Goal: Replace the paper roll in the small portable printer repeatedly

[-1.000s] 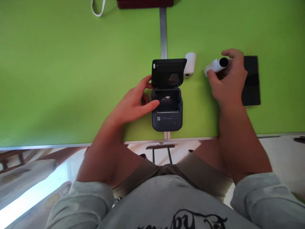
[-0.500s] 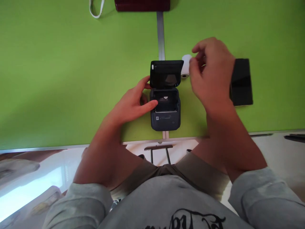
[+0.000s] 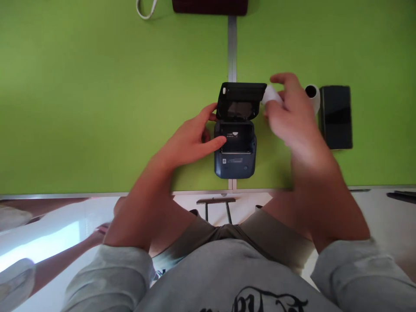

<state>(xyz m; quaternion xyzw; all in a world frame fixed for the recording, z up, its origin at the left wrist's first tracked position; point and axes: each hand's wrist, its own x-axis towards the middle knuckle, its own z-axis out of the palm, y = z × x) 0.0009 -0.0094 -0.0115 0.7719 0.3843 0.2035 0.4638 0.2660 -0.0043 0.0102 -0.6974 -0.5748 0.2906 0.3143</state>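
A dark blue portable printer (image 3: 234, 169) stands on the green table with its black lid (image 3: 242, 99) raised. The paper bay inside is bare apart from a small printed label at the back. My left hand (image 3: 199, 136) grips the printer's left side, thumb over the rim of the bay and fingers behind near the hinge. To the right of the lid, my right hand (image 3: 289, 106) holds a small white paper roll (image 3: 271, 95) between thumb and fingers. The roll is tilted and partly covered by the fingers.
Right of my right hand, a white roll-shaped thing (image 3: 314, 104) with a dark round opening stands against a black flat device (image 3: 336, 117). A dark red case (image 3: 209, 6) and a white strap (image 3: 146, 13) lie at the far edge. Another person's arm (image 3: 65, 262) shows lower left.
My right hand has closed around the white roll and lifted or tilted it beside the lid. The white thing beside the black device has come into view. The whole scene has shifted slightly right.
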